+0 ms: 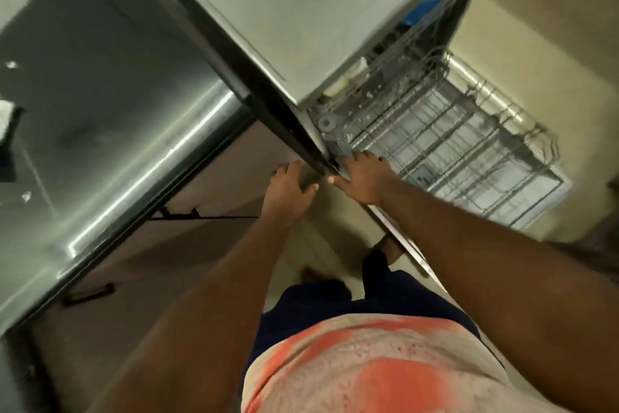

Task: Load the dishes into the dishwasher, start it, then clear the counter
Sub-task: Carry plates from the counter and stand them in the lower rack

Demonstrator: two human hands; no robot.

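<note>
The dishwasher stands open at the right, with its lower rack [445, 158] of grey wire pulled out and nothing visible in it. Deeper inside, the upper rack [432, 30] holds something blue [425, 10]. My right hand [363, 179] lies on the near corner of the lower rack, its fingers curled over the rim and its thumb spread out. My left hand [288, 188] rests beside it with relaxed fingers, touching the dark edge strip [278, 104] below the counter and holding nothing. The picture is tilted and blurred by motion.
A light grey counter top [284, 0] runs across the upper middle. A shiny steel surface [110, 84] fills the left, with beige cabinet fronts and dark handles [90, 293] below it. The pale floor [576, 94] shows at the right. My legs stand close to the dishwasher door edge [402, 241].
</note>
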